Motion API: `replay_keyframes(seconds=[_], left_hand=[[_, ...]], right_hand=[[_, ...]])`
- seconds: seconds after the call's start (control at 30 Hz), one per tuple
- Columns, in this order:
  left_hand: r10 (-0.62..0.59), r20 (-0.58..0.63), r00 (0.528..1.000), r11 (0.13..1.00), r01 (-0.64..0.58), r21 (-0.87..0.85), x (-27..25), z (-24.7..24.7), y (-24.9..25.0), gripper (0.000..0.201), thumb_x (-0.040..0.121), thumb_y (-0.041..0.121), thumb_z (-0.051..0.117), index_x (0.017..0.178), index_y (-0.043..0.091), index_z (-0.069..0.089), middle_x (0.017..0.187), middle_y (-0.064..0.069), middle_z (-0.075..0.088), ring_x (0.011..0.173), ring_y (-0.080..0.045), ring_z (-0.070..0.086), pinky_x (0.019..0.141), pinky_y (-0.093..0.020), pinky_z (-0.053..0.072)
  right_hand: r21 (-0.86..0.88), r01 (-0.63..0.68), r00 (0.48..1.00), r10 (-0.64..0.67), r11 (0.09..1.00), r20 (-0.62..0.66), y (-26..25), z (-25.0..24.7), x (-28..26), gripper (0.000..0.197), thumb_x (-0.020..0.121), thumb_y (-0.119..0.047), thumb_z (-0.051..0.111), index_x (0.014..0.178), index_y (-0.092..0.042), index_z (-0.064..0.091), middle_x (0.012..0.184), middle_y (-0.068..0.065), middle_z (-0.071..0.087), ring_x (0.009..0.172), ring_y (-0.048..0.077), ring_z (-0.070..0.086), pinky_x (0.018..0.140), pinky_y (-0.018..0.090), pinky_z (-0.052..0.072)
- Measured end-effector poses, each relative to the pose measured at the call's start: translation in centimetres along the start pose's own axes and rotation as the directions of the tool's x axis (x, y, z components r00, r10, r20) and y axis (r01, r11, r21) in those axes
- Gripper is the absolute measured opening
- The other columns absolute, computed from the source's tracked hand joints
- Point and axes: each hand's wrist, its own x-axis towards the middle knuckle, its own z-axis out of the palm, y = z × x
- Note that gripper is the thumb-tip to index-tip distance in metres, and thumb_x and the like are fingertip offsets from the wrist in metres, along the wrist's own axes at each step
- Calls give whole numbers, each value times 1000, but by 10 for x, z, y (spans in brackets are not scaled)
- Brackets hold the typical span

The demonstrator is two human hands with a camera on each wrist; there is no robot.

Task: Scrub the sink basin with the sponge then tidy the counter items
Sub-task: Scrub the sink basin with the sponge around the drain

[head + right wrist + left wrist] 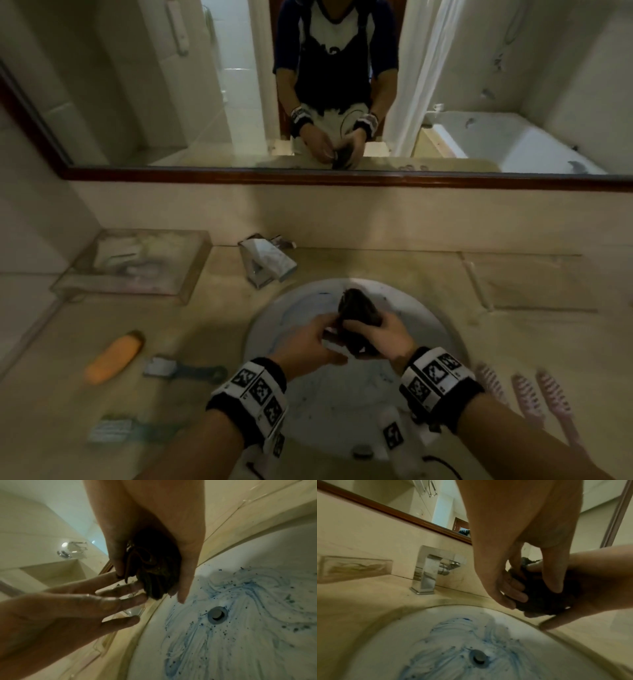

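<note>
A dark, crumpled sponge [358, 318] is held above the white sink basin [284, 318], toward its far side. My right hand [368, 330] grips the sponge [154, 572] from the right, with thumb and fingers wrapped round it. From the left, my left hand [330, 337] holds the sponge [539, 600], thumb on top and fingers underneath. Blue streaks and dark specks cover the basin [248, 635] around the drain [217, 615]. Most of the sponge is hidden by the hands.
A chrome faucet [429, 569] stands behind the basin to the left. On the left counter lie a clear tray [137, 263], an orange bottle [113, 358] and two small brushes [181, 368]. Pink striped combs [527, 397] lie on the right. A mirror spans the back wall.
</note>
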Motion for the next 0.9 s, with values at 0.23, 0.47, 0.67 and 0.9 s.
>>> replay_keyframes(seconds=[0.23, 0.47, 0.67, 0.9], left_hand=[[-80, -215, 973, 832, 184, 523, 15, -69, -67, 57, 86, 9, 61, 139, 18, 42, 147, -5, 37, 136, -22, 38, 110, -31, 37], [-341, -87, 936, 562, 277, 779, 23, -115, -104, 126, 71, 44, 78, 150, 11, -14, 160, -7, -19, 149, -25, -12, 124, -41, 6], [-345, 20, 938, 536, 180, 825, 32, -128, -123, 136, 63, 44, 83, 150, 16, -17, 158, -4, -26, 149, -27, -16, 123, -48, 9], [-269, 0, 963, 648, 181, 740, 34, -130, -140, 140, 59, 39, 87, 150, 15, -17, 158, -1, -26, 146, -20, -20, 122, -44, 3]], right_hand=[[-509, 139, 935, 56, 850, 349, 19, 16, 40, 26, 91, -24, 60, 72, -9, 52, 53, 2, 49, 48, 13, 51, 55, 26, 47], [-572, 205, 928, 28, 794, 371, 41, 60, 86, 36, 82, -37, 65, 67, -25, 35, 65, -1, 38, 69, 19, 48, 79, 46, 52], [-597, 228, 872, 112, 769, 477, 32, 113, 103, 52, 87, -38, 60, 126, -9, 42, 114, 14, 47, 109, 31, 51, 89, 37, 42], [-653, 289, 814, 179, 700, 552, 59, 162, 97, 10, 88, -24, 60, 88, -22, 50, 87, 2, 50, 96, 24, 52, 81, 26, 37]])
